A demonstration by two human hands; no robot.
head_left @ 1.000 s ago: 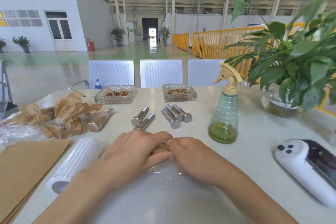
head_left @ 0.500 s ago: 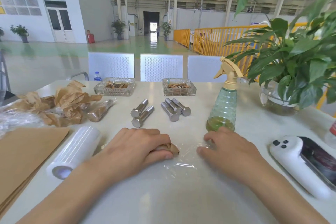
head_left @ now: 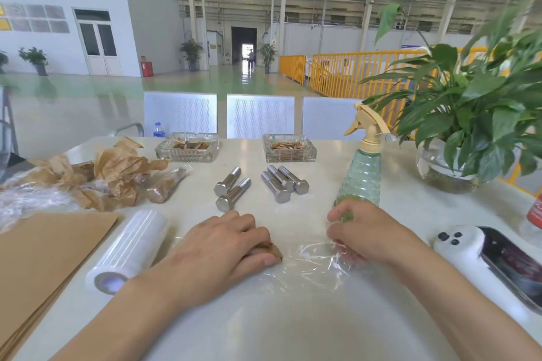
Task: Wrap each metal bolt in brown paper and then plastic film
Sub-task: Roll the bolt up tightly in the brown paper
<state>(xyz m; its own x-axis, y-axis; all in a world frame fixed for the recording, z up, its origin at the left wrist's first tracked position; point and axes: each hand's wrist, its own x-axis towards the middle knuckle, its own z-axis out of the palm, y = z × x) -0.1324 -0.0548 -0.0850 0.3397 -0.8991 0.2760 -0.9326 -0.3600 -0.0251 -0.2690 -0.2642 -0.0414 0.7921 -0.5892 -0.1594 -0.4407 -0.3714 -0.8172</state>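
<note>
- Paper-wrapped bolt (head_left: 271,250): lies on the white tabletop (head_left: 293,316), largely covered by the left hand (head_left: 218,252); only a brown paper tip shows at the fingertips.
- Left hand: palm down, fingers (head_left: 258,258) closed together and pressing on the wrapped bolt.
- Plastic film (head_left: 311,265): a clear sheet spread on the tabletop to the right of the wrapped bolt, creased and lifted at its far right edge.
- Right hand (head_left: 363,233): at that right edge, fingers pinching the film.
- Bare bolts: two (head_left: 231,189) beyond the wrapped bolt and three (head_left: 284,183) a little further right, all lying flat.
- Film roll (head_left: 129,249): lies left of the wrapped bolt, beside a stack of brown paper sheets (head_left: 44,255).
- Crumpled brown paper (head_left: 117,173) and one finished film-covered parcel (head_left: 164,184): beyond the roll.
- Spray bottle (head_left: 362,173): upright, just beyond the right hand.
- Two glass dishes (head_left: 187,146), a potted plant (head_left: 469,114) and a white device (head_left: 498,258): further from the wrapped bolt.
</note>
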